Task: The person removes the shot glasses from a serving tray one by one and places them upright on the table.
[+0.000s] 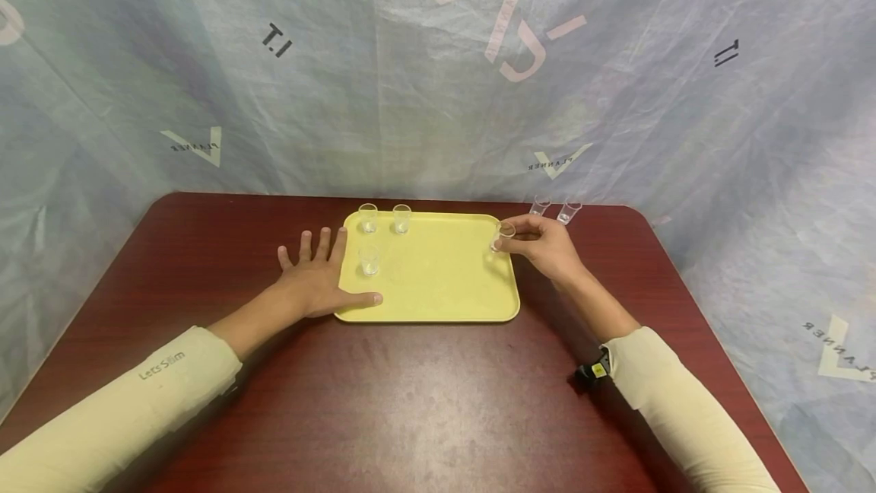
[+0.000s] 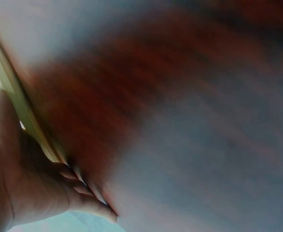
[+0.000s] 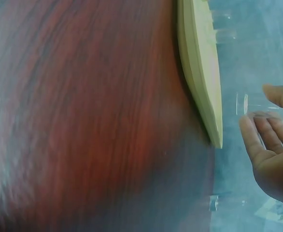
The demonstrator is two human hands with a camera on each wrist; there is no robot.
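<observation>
A yellow tray (image 1: 438, 272) lies on the table, with three small clear shot glasses standing at its left side: one glass (image 1: 368, 221) in the far left corner, another glass (image 1: 401, 221) beside it, and a third glass (image 1: 369, 262) nearer. My left hand (image 1: 308, 284) is spread flat at the tray's left edge, its thumb reaching over the rim. Between thumb and fingers, my right hand (image 1: 550, 249) pinches a shot glass (image 1: 505, 232) at the tray's far right corner. In the right wrist view this held glass (image 3: 246, 104) is raised above the tray's level.
Two more shot glasses, a left one (image 1: 540, 206) and a right one (image 1: 569, 211), stand on the table just beyond my right hand. The dark red table (image 1: 424, 402) ends at a grey printed curtain (image 1: 328, 97) behind and at the sides.
</observation>
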